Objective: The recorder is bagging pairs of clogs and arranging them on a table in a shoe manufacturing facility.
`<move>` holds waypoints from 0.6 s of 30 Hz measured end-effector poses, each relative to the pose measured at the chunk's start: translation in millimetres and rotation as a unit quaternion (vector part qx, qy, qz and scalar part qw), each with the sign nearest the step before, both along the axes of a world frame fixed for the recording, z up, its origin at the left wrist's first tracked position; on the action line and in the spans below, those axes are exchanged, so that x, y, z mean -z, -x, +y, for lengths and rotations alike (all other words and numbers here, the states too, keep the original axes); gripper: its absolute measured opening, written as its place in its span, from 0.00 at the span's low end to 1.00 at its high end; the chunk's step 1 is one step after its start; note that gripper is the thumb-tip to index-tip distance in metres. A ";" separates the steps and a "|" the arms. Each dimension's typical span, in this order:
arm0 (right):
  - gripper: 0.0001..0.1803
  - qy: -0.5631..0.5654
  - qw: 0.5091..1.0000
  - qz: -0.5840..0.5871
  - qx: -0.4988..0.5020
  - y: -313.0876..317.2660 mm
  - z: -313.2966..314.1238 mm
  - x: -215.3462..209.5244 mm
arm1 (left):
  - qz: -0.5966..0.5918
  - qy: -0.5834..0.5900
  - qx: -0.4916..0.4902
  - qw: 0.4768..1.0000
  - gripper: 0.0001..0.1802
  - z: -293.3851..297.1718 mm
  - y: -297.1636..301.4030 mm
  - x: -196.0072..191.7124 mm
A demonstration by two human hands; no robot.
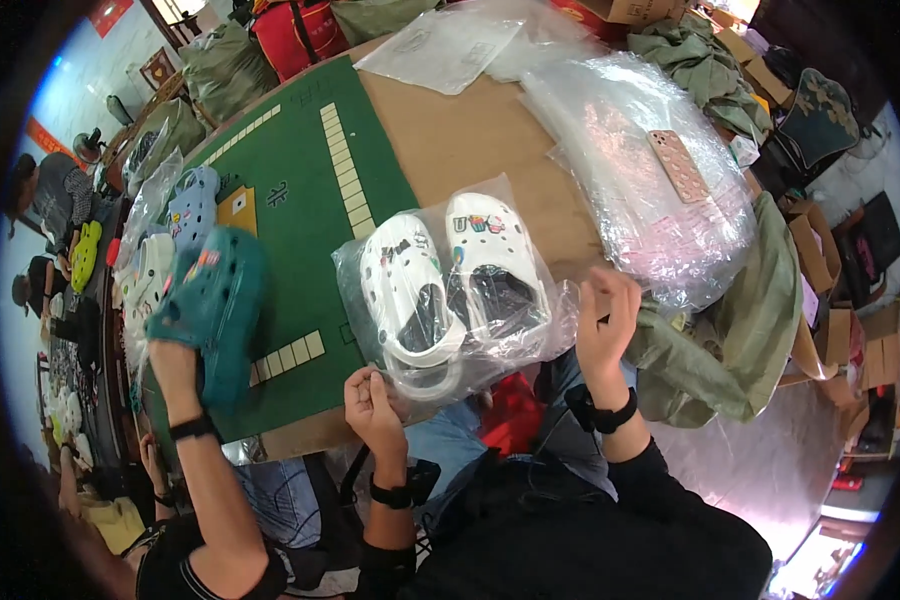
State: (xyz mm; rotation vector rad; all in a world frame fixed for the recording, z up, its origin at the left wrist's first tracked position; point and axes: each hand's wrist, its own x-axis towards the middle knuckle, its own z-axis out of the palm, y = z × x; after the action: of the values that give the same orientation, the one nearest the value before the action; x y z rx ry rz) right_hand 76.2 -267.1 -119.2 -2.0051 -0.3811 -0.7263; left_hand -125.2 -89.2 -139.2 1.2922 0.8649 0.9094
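A pair of white clogs (491, 240) with colourful charms lies inside a clear plastic bag (560, 310) at the table's near edge. With fingers pinched, my left hand (375, 410) grips the bag's near left corner, just below the heel strap of the left clog. On the other side, my right hand (608, 318) is closed at the bag's right end, where the loose film bunches up. Both clogs have their toes pointing away from me.
At left, a co-worker's hand (174, 380) holds teal clogs (225, 300) over the green mat (300, 235). Blue clogs (192, 205) sit beyond. A phone (678, 165) rests on a stack of clear bags (650, 230); a green sack (720, 360) hangs at right.
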 end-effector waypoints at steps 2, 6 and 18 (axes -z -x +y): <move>0.11 0.053 0.977 -0.067 -0.196 16.2 2.6 -18.4 | 0.002 0.000 -0.009 1.000 0.06 -1.8 -3.2 -6.3; 0.13 0.135 0.929 -0.104 -0.330 32.8 23.4 -40.9 | 0.003 0.004 -0.007 1.000 0.08 1.3 0.7 -0.8; 0.09 0.121 0.852 0.005 -0.509 21.0 44.0 -42.6 | 0.014 -0.037 -0.022 0.999 0.08 0.1 1.4 4.3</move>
State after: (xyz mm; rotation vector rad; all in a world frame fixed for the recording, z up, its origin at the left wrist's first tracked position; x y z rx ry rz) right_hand 55.3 -223.1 -76.6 -1.6709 -1.4382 0.0229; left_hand -126.6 -89.0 -143.5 1.3575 0.8913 0.9686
